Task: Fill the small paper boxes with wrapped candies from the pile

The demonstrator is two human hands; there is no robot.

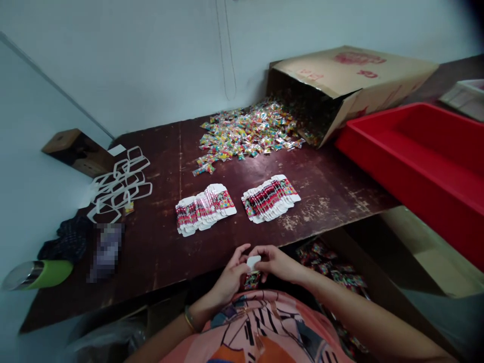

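Close to my body, just off the table's front edge, I hold a small printed box (252, 280) with a white flap upright at its top. My left hand (231, 276) grips its left side. The fingers of my right hand (275, 262) pinch it near the white flap. Beyond my hands, two fanned rows of flattened printed boxes lie on the table: a left row (204, 209) and a right row (270, 198). Further back spreads a heap of wrapped candies (249, 131) in shiny, colourful wrappers.
A cardboard carton (359, 70) lies on its side, candies at its mouth. The red tray (419, 156) stands at the right. White loop frames (123, 184), a wooden box (79, 151), dark cloth (66, 242) and a green-and-clear bottle (56, 274) are at the left. Filled packs (340, 269) lie below the edge.
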